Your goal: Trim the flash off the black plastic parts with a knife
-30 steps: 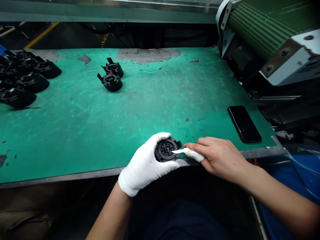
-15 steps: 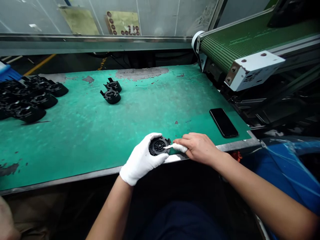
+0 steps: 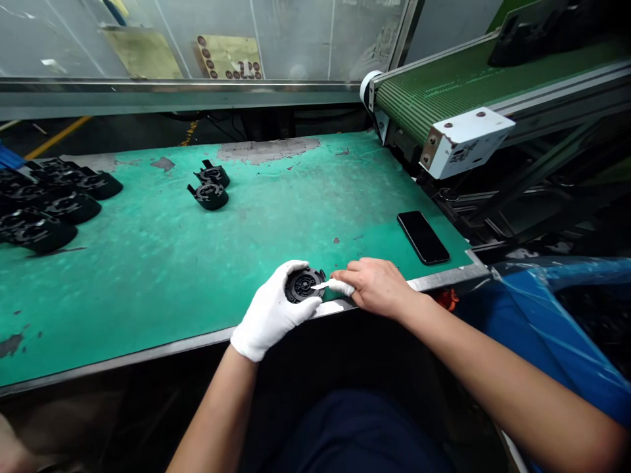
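My left hand (image 3: 271,309), in a white glove, is wrapped round a round black plastic part (image 3: 302,286) at the table's front edge. The part's ribbed inner face is turned up. My right hand (image 3: 377,286) has no full glove; a white wrapping covers its thumb end. Pinched in its fingers is a small knife (image 3: 319,286) with a pale pointed blade, its handle hidden. The blade's tip lies over the inner face of the black part; whether it touches cannot be made out.
Two black plastic parts (image 3: 211,195) stand mid-table, and several more (image 3: 49,226) cluster at the left. A phone (image 3: 422,236) lies on the green table (image 3: 276,223) at the right. Behind it rises a green conveyor belt (image 3: 434,92) carrying dark parts. A blue-lined bin (image 3: 552,315) stands at right.
The whole view has shifted, so most things appear further left. A dark part on the conveyor shows further left and in fuller view. Both hands keep their grips, the blade still over the black part.
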`<action>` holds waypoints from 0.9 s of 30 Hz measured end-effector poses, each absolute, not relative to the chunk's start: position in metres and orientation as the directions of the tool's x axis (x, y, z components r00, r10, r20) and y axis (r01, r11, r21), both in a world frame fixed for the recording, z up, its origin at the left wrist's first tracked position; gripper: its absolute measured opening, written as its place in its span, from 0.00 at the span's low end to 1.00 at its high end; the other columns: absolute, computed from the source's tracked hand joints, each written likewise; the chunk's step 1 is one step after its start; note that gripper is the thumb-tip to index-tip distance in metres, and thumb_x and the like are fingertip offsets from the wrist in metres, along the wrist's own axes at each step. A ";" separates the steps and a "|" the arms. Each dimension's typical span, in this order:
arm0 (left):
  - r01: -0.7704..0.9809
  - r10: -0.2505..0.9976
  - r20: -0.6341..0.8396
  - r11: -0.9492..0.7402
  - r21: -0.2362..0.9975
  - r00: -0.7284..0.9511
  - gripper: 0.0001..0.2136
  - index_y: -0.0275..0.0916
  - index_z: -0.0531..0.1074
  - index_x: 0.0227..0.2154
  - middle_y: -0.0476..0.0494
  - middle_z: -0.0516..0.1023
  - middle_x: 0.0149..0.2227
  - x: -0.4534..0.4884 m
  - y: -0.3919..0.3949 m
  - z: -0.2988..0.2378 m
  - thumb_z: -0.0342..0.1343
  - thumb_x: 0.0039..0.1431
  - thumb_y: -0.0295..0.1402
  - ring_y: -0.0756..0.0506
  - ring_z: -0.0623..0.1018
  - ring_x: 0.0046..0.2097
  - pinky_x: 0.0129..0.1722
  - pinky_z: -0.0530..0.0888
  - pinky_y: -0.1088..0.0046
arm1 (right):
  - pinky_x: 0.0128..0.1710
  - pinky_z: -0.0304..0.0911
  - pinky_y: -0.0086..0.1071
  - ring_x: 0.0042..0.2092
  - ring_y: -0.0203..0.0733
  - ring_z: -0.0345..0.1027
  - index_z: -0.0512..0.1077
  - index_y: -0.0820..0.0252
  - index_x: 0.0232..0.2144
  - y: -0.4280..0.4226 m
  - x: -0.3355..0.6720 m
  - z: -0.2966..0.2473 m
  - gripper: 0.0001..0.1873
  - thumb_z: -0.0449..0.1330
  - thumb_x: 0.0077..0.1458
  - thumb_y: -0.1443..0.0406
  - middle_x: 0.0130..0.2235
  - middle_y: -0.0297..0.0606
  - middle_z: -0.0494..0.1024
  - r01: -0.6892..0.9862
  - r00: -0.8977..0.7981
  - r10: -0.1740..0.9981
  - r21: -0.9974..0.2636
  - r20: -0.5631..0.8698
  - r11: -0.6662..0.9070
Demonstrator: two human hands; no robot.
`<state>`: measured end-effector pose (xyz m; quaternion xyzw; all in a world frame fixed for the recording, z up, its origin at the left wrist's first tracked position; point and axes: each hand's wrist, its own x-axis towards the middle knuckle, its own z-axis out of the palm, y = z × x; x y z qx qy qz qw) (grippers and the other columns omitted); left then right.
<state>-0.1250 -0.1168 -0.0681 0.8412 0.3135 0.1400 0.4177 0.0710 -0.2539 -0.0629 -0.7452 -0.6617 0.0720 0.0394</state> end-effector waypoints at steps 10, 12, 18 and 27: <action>0.385 0.625 -0.009 -0.469 0.795 0.781 0.28 0.49 0.64 0.56 0.51 0.72 0.57 -0.127 -0.117 -0.068 0.66 0.52 0.35 0.45 0.74 0.57 0.60 0.71 0.65 | 0.37 0.59 0.34 0.43 0.43 0.72 0.74 0.44 0.56 -0.259 0.076 -0.062 0.25 0.54 0.59 0.70 0.41 0.31 0.80 0.978 0.064 0.996 -0.194 -0.067 -0.076; 0.384 0.629 -0.009 -0.464 0.798 0.778 0.28 0.49 0.64 0.56 0.52 0.72 0.57 -0.127 -0.118 -0.068 0.66 0.52 0.35 0.46 0.74 0.57 0.60 0.71 0.66 | 0.37 0.59 0.34 0.43 0.44 0.72 0.74 0.44 0.56 -0.257 0.077 -0.061 0.26 0.55 0.58 0.70 0.41 0.32 0.80 0.977 0.060 0.995 -0.202 -0.080 -0.075; 0.408 0.668 -0.045 -0.399 0.821 0.743 0.29 0.51 0.64 0.56 0.54 0.73 0.55 -0.125 -0.119 -0.071 0.68 0.52 0.37 0.47 0.75 0.55 0.60 0.72 0.68 | 0.35 0.59 0.37 0.42 0.50 0.71 0.73 0.50 0.57 -0.258 0.065 -0.063 0.28 0.53 0.56 0.72 0.41 0.38 0.79 0.963 0.162 0.983 -0.205 -0.083 -0.176; 0.390 0.793 -0.006 -0.294 0.873 0.609 0.35 0.46 0.64 0.57 0.45 0.72 0.58 -0.127 -0.145 -0.079 0.72 0.47 0.47 0.41 0.74 0.59 0.64 0.70 0.59 | 0.40 0.65 0.36 0.42 0.45 0.75 0.69 0.51 0.53 -0.281 0.070 -0.065 0.21 0.48 0.62 0.70 0.42 0.34 0.81 0.827 0.173 0.976 -0.519 -0.129 -0.215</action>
